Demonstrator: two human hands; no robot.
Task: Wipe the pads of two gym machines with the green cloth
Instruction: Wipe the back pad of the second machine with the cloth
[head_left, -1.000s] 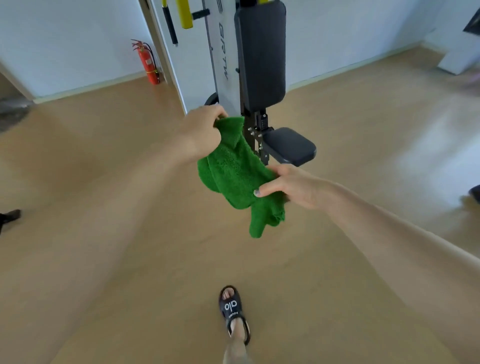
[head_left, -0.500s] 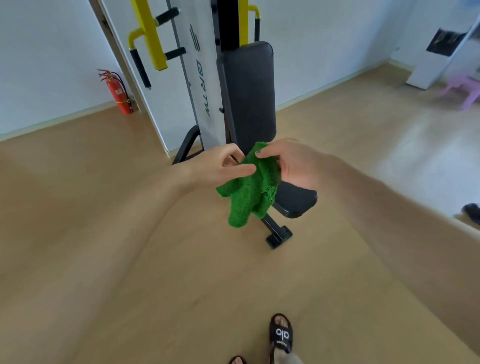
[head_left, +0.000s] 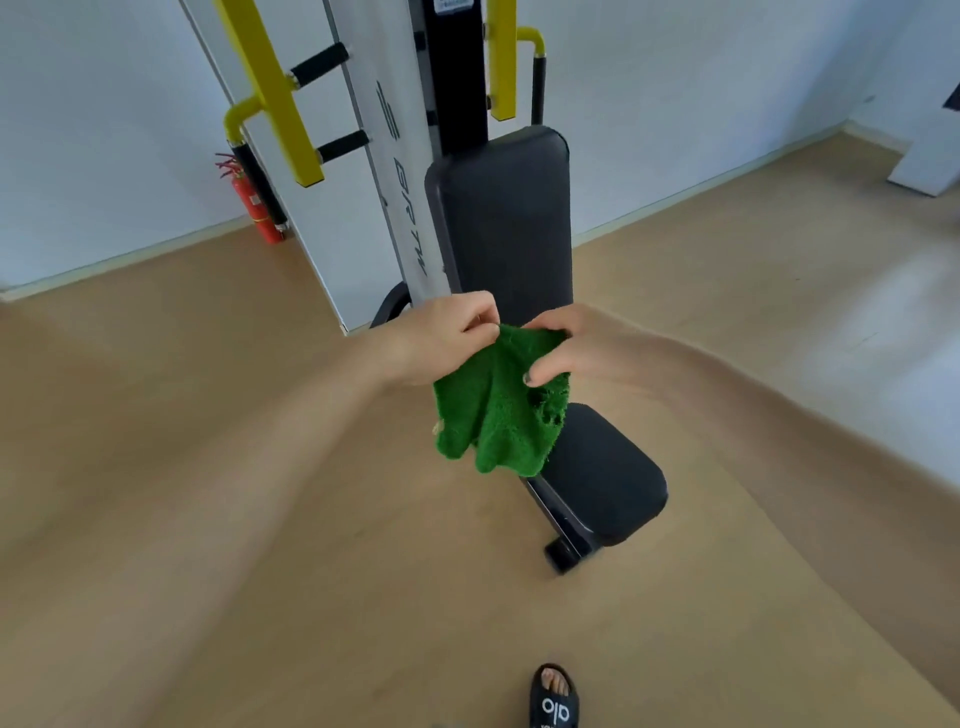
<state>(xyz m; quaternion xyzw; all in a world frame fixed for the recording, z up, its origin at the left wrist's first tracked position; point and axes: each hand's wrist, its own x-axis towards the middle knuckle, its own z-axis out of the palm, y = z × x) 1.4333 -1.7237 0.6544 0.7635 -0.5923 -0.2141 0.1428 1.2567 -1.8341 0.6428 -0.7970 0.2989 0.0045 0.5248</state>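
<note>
Green cloth (head_left: 498, 405) held up in front of a gym machine on a bare wood-look floor (head_left: 260, 519).

Left hand (head_left: 441, 338) and right hand (head_left: 576, 348) each pinch its top edge; it hangs before the black back pad (head_left: 504, 218), above the seat pad (head_left: 602, 473). Pale walls (head_left: 104, 130); a red fire extinguisher (head_left: 254, 208) stands by the skirting.

Both forearms bare, no sleeves, no watch or rings visible. Right thumbnail (head_left: 527, 379) dark-painted. One foot in view: black open-toe slide sandal (head_left: 554, 699), white "alo" print across strap.
</note>
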